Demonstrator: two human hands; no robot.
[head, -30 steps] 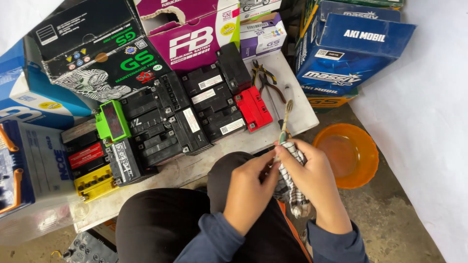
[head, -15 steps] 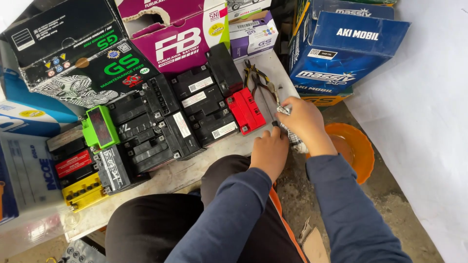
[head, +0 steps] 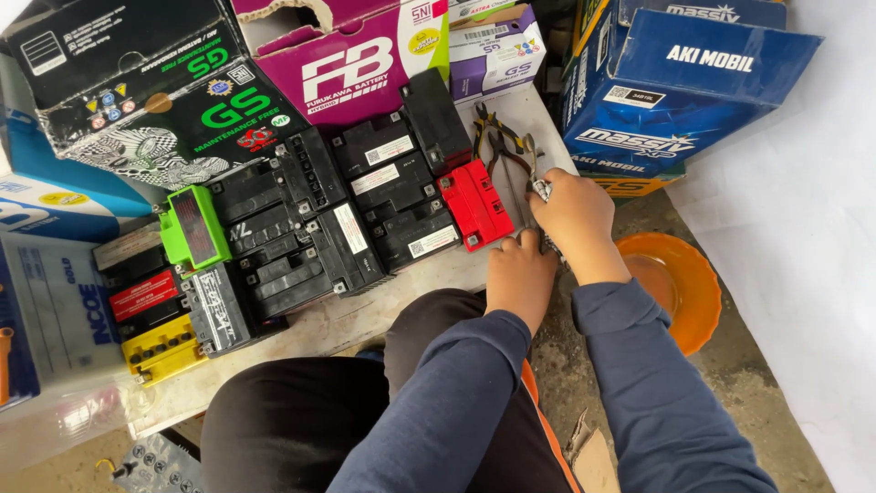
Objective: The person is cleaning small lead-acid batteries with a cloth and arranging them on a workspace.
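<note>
Hands meet at the right edge of the pale worktop (head: 365, 319): our right hand (head: 575, 219) keeps a closed grip on a small silvery metal part (head: 542, 189), long axis pointing away toward the yellow-handled pliers (head: 497, 146). Our left hand (head: 518, 274) rests just below it, beside the small red rectangular battery (head: 476, 203); we cannot tell its grip.

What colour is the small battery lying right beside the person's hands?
Red: the small battery by the left hand shows clearly in the head view.
</note>
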